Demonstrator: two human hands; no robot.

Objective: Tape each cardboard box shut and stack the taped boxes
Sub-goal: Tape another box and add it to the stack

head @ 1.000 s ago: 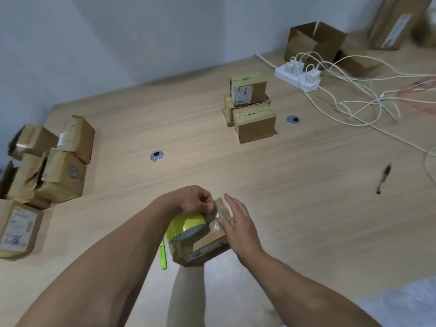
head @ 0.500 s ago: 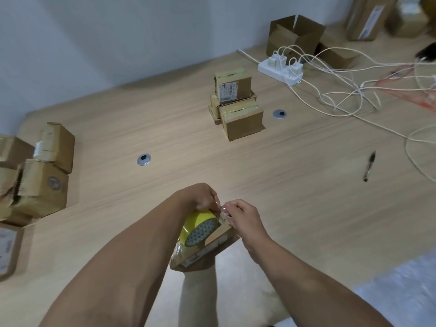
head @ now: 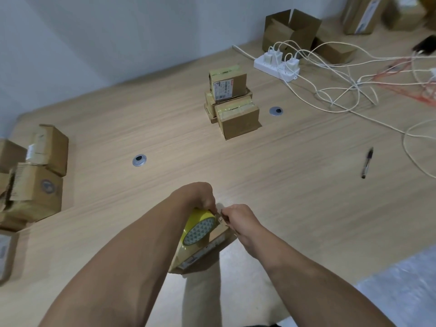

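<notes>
Fingers (head: 208, 204) of the left hand (head: 197, 197) curl round the yellow tape roll (head: 199, 228); the right hand (head: 239, 221) pinches the tape end (head: 220, 211). Both press on the small box (head: 207, 249), low in the middle, at the table (head: 283, 185) edge. If the box tips, tape could go crooked. The box looks brown and worn, with a label. Taped boxes (head: 232, 107) stand stacked higher up.
</notes>
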